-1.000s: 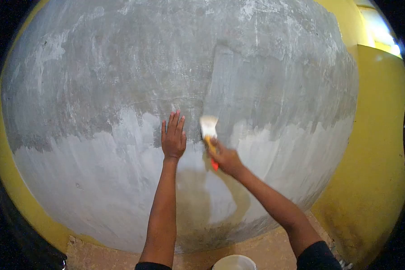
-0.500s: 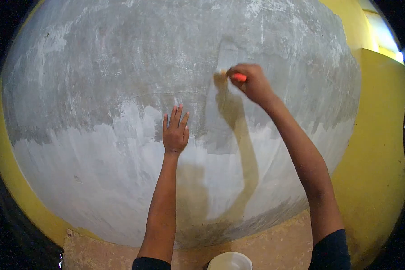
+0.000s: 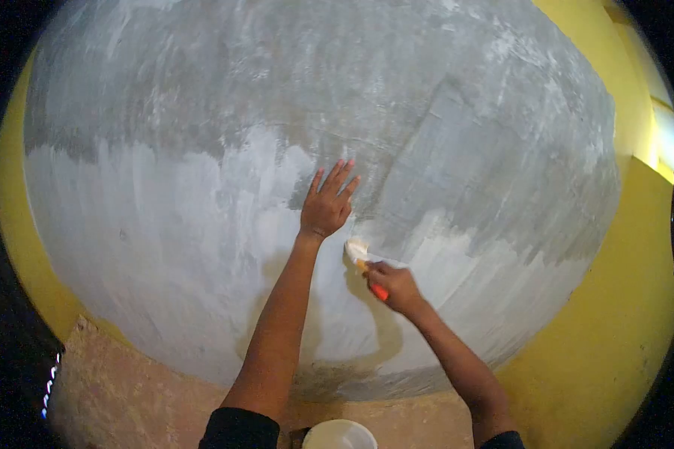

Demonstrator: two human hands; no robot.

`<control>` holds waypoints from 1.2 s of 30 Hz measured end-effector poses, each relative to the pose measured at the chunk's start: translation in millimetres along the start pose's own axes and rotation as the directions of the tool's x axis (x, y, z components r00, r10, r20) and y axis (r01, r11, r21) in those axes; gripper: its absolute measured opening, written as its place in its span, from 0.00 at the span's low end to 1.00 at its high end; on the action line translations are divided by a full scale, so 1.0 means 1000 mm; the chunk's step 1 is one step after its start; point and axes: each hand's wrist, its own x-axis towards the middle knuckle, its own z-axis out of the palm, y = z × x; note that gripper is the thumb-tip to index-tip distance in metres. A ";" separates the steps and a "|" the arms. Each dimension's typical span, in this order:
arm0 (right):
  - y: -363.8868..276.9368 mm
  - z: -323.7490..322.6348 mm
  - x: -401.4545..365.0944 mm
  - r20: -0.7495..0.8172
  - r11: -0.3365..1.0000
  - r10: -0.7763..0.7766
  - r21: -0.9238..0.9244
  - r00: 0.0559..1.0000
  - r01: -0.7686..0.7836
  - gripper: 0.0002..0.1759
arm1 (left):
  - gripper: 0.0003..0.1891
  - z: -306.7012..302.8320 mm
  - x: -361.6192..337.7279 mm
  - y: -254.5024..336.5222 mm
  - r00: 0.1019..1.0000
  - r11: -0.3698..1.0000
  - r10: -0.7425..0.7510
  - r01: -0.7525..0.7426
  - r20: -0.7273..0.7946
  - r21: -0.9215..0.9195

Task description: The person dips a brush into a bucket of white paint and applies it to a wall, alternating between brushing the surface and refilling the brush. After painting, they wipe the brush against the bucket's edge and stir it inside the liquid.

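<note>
A grey wall panel (image 3: 225,67) fills most of the head view, with a paler whitish coat over its lower part. My left hand (image 3: 326,206) lies flat against it with fingers stretched upward, near the ragged border between darker and paler areas. Lower and to the right, my right hand (image 3: 398,288) is closed around the orange-red handle of a paintbrush (image 3: 358,251). The brush's pale bristles point up and left and appear to meet the wall just below my left hand. A smooth, damp-looking grey patch (image 3: 434,165) rises to the right of my left hand.
A white bucket (image 3: 340,435) stands on the brownish floor (image 3: 150,382) at the bottom centre. Yellow wall (image 3: 606,299) borders the panel on the right and left. A bright opening (image 3: 666,135) shows at the upper right.
My right hand has brought the paintbrush down from the upper grey area to the paler lower area. My left hand stays flat on the wall. The whole view has shifted and tilted.
</note>
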 end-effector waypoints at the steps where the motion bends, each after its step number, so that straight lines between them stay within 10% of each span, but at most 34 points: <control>1: 0.007 -0.020 0.013 -0.033 0.993 0.017 0.115 0.999 -0.013 0.15 | 0.25 -0.001 0.000 0.000 1.000 1.000 -0.022 0.022 -0.007 0.008; 12: 0.046 -0.177 0.132 -0.569 0.952 -0.223 -0.303 0.792 0.051 0.18 | 0.27 -0.004 -0.006 -0.001 0.997 0.999 -0.050 0.050 -0.062 0.002; 17: 0.054 -0.029 0.053 -0.199 0.884 -0.081 -0.467 0.977 -0.022 0.31 | 0.27 -0.002 -0.006 -0.004 0.997 0.999 -0.044 0.046 -0.063 0.024; 23: -0.011 0.006 0.008 0.036 0.964 0.026 -0.266 0.999 -0.016 0.21 | 0.25 -0.001 -0.007 -0.002 0.997 0.998 -0.034 0.037 -0.073 0.041; 26: 0.021 -0.048 0.028 -0.092 0.992 0.041 0.127 0.995 -0.029 0.12 | 0.23 -0.001 -0.006 -0.003 0.997 0.998 -0.039 0.043 -0.073 0.051; 28: 0.051 -0.099 0.057 -0.143 0.836 0.372 0.482 0.917 -0.264 0.10 | 0.22 0.001 -0.006 -0.001 0.997 0.997 -0.034 0.038 -0.072 0.060; 31: 0.066 -0.178 0.106 -0.410 0.960 0.252 0.218 0.876 -0.174 0.10 | 0.22 0.000 -0.003 -0.002 0.996 0.996 -0.034 0.041 -0.088 0.074; 32: 0.079 -0.194 0.120 -0.534 0.998 -0.048 -0.057 0.844 0.021 0.12 | 0.22 0.001 -0.003 -0.002 0.994 0.998 -0.034 0.040 -0.103 0.057; 36: 0.060 -0.199 0.134 -0.625 0.956 -0.186 -0.293 0.758 -0.008 0.15 | 0.21 0.003 -0.005 -0.003 0.994 0.999 -0.035 0.039 -0.106 0.038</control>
